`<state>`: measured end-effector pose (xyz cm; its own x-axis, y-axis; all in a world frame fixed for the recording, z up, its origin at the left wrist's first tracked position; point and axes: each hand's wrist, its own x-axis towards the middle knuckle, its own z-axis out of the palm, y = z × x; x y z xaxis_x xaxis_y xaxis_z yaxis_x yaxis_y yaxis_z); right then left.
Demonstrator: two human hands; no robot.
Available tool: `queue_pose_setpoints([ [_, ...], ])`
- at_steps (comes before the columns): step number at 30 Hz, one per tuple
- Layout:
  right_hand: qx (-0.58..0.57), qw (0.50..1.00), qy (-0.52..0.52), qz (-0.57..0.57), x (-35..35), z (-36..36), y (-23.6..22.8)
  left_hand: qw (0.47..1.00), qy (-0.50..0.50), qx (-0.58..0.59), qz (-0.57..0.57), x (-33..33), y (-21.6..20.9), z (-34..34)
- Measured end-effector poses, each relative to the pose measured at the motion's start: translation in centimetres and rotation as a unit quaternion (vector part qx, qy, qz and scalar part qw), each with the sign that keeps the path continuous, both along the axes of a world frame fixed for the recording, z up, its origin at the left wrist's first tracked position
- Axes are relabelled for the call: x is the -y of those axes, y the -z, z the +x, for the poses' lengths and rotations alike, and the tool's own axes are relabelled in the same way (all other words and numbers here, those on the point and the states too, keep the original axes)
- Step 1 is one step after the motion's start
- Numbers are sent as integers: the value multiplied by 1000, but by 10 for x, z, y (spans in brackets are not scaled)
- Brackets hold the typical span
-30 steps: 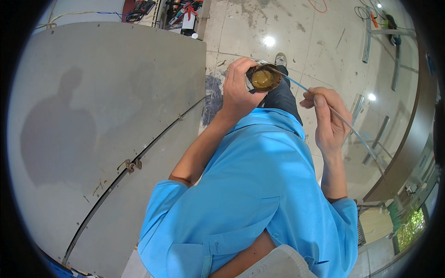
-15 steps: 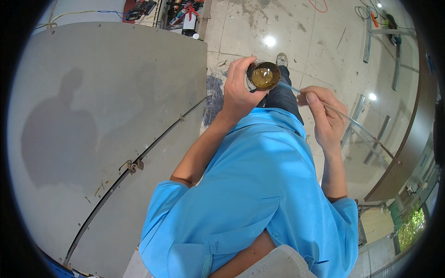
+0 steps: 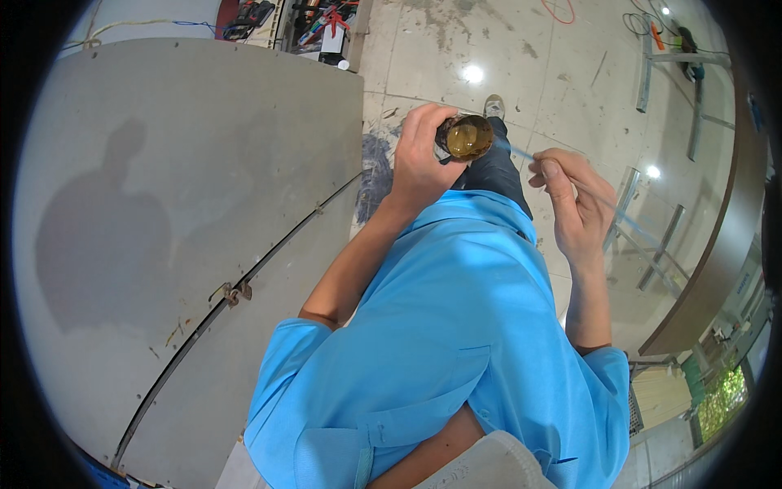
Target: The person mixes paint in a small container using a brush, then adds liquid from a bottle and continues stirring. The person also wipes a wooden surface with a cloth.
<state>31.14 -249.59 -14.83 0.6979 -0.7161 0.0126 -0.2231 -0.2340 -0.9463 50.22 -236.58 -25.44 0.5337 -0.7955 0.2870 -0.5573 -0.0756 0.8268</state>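
Observation:
My left hand [image 3: 419,159] is wrapped around a small round cup [image 3: 470,137], dark at its side, with a shiny amber inside tilted toward me. Whether that amber is liquid or the cup's bottom I cannot tell. To the right of it, my right hand [image 3: 575,200] pinches a long thin rod [image 3: 521,152] between thumb and fingers. The rod is pale bluish and smeared by motion. Its left tip points at the cup's right side, just apart from the rim as far as the blur shows, and its other end stretches out past my wrist.
A large grey panel [image 3: 204,163] fills the left, crossed by a black gap with a latch [image 3: 236,292]. Tools lie in a box [image 3: 326,33] at the top. Metal frame pieces [image 3: 664,244] rest on the tiled floor [image 3: 456,41] at right, beside a brown board edge [image 3: 700,285].
The rod has gone from sharp to smeared and shifted slightly, as my right hand moves a little to the right. The cup in my left hand has shifted slightly downward and right.

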Motion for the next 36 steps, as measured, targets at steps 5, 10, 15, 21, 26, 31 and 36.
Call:
queue_pose_setpoints([
  [5,31,996,6,88,0,2,-2,1000,6,11,0,0,0,-3],
  [10,8,996,30,82,1,2,1,1000,8,18,-1,1,2,-2],
  [15,30,996,44,70,3,-2,8,1000,4,9,7,2,3,-2],
  [21,24,995,40,89,12,-7,14,1000,14,-3,18,2,2,-1],
  [26,10,1000,18,17,23,-13,11,998,33,-42,34,2,0,0],
  [31,34,996,4,86,24,-16,10,998,41,-39,36,2,-1,0],
  [36,22,997,34,72,27,-21,13,997,37,-57,40,2,-1,2],
])
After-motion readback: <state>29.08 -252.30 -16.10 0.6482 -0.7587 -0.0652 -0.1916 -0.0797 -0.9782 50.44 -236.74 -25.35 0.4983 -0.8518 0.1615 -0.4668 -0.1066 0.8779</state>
